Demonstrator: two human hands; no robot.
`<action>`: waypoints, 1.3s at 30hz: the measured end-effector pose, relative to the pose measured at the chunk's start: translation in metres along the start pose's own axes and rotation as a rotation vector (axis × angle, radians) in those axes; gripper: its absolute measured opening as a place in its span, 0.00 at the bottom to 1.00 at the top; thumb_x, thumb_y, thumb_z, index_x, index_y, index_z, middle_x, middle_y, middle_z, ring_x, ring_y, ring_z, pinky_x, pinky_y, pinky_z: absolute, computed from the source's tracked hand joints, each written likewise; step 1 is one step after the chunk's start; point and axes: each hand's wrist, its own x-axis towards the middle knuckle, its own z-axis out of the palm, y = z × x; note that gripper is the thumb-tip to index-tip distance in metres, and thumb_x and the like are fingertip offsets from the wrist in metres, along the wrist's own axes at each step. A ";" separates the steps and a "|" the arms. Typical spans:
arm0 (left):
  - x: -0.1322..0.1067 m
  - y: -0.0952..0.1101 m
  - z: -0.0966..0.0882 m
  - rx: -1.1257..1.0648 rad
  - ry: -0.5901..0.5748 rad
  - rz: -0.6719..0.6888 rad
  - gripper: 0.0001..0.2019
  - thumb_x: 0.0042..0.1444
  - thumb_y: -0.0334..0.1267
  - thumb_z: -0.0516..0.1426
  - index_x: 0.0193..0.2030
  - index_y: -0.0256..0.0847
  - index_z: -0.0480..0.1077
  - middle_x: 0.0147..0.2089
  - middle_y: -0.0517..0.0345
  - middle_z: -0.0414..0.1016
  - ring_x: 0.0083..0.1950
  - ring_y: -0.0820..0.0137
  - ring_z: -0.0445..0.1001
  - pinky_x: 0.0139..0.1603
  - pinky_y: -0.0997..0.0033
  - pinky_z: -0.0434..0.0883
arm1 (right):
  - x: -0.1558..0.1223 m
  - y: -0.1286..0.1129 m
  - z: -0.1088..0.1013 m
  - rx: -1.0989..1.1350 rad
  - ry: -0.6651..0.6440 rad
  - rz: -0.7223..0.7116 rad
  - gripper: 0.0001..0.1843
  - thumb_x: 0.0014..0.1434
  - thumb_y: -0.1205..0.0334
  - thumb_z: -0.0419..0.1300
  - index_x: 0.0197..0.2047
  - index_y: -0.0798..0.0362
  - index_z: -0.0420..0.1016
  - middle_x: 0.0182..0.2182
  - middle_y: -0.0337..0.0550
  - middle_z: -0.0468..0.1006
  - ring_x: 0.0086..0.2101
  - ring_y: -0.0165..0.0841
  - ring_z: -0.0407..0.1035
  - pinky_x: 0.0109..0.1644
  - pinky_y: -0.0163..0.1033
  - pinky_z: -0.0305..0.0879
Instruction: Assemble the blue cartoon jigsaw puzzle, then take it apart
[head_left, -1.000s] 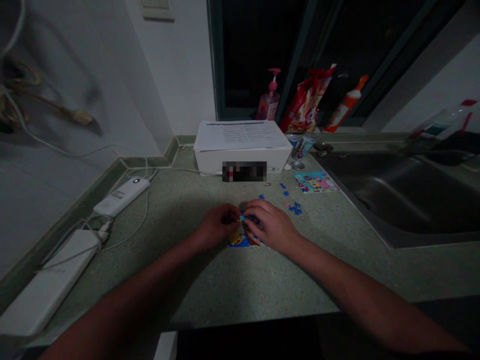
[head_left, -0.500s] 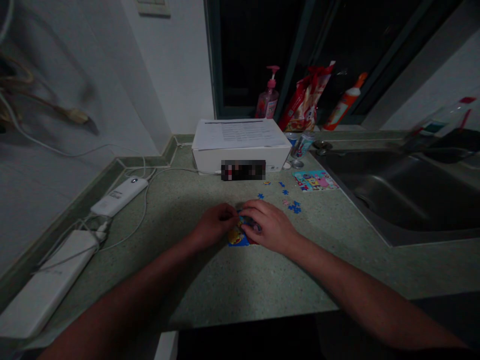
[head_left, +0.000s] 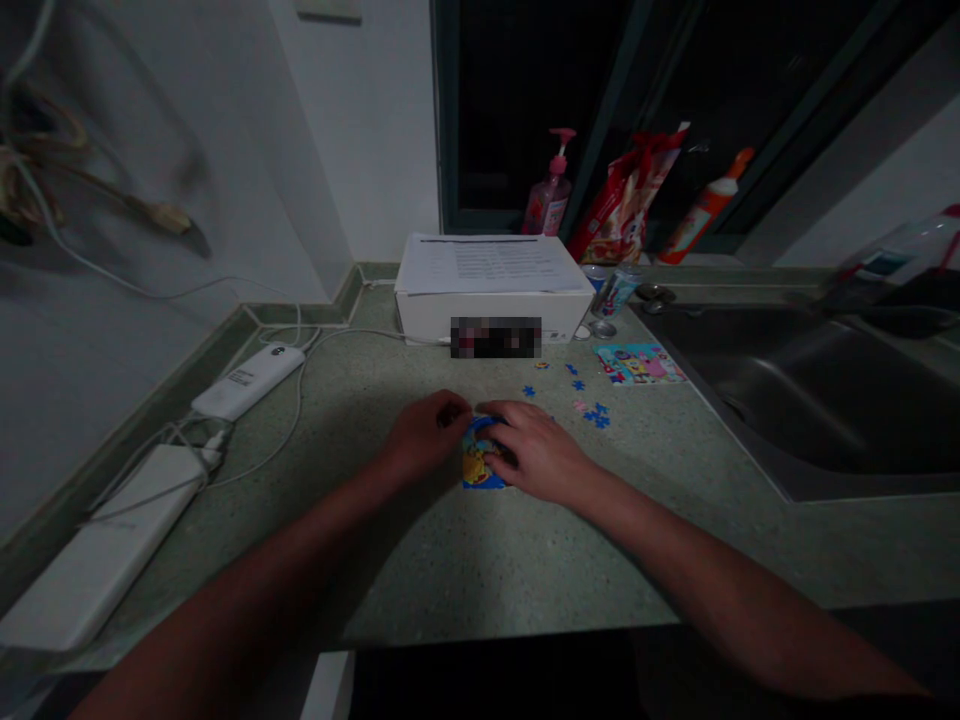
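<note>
A partly joined jigsaw puzzle [head_left: 475,470], blue and yellow, lies flat on the counter [head_left: 480,570] between my hands. My left hand [head_left: 426,436] is at its upper left corner, thumb and forefinger pinched together. Whatever sits between those fingertips is too small to make out. Over the puzzle's right side rests my right hand [head_left: 541,452], its fingers apart and touching the pieces. It hides much of that side. Loose blue puzzle pieces [head_left: 598,415] and a pink puzzle piece [head_left: 580,406] lie beyond my right hand.
A colourful picture card [head_left: 641,364] lies beside the sink [head_left: 750,390]. Behind the pieces stands a white box [head_left: 491,275] with printed paper on top. Cans [head_left: 616,292] stand right of it. A white power bank [head_left: 251,382], cables and a white power strip [head_left: 112,550] run along the left.
My right hand's fingers have shifted slightly and more of the puzzle's upper left shows. The left hand stays pinched at the puzzle's top edge. The whole view has turned a little left.
</note>
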 end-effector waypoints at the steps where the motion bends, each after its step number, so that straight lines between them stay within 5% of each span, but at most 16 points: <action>1: 0.000 0.001 0.000 0.001 -0.004 -0.003 0.06 0.60 0.40 0.59 0.40 0.43 0.77 0.37 0.54 0.83 0.37 0.63 0.78 0.41 0.64 0.71 | 0.000 0.000 0.000 -0.006 -0.005 -0.001 0.13 0.62 0.64 0.67 0.51 0.53 0.81 0.60 0.56 0.75 0.58 0.49 0.71 0.63 0.59 0.69; 16: -0.001 0.005 -0.001 0.011 -0.008 -0.013 0.05 0.59 0.38 0.59 0.39 0.43 0.76 0.36 0.55 0.82 0.37 0.65 0.77 0.39 0.66 0.69 | 0.002 -0.003 -0.002 0.011 0.004 -0.019 0.09 0.65 0.64 0.65 0.49 0.52 0.80 0.59 0.55 0.76 0.58 0.48 0.71 0.63 0.59 0.69; 29: -0.002 -0.006 -0.016 0.340 -0.227 0.093 0.03 0.50 0.31 0.63 0.28 0.43 0.76 0.28 0.59 0.74 0.29 0.67 0.69 0.35 0.68 0.62 | 0.003 -0.006 0.003 0.023 0.003 0.020 0.01 0.65 0.64 0.65 0.39 0.51 0.78 0.57 0.52 0.77 0.56 0.46 0.72 0.62 0.57 0.70; 39: -0.006 -0.003 -0.016 0.349 -0.268 0.112 0.02 0.53 0.31 0.63 0.32 0.42 0.77 0.29 0.60 0.75 0.29 0.68 0.69 0.34 0.68 0.60 | 0.004 -0.008 0.005 0.015 0.026 0.016 0.06 0.66 0.63 0.65 0.46 0.50 0.81 0.58 0.52 0.77 0.58 0.47 0.72 0.62 0.59 0.70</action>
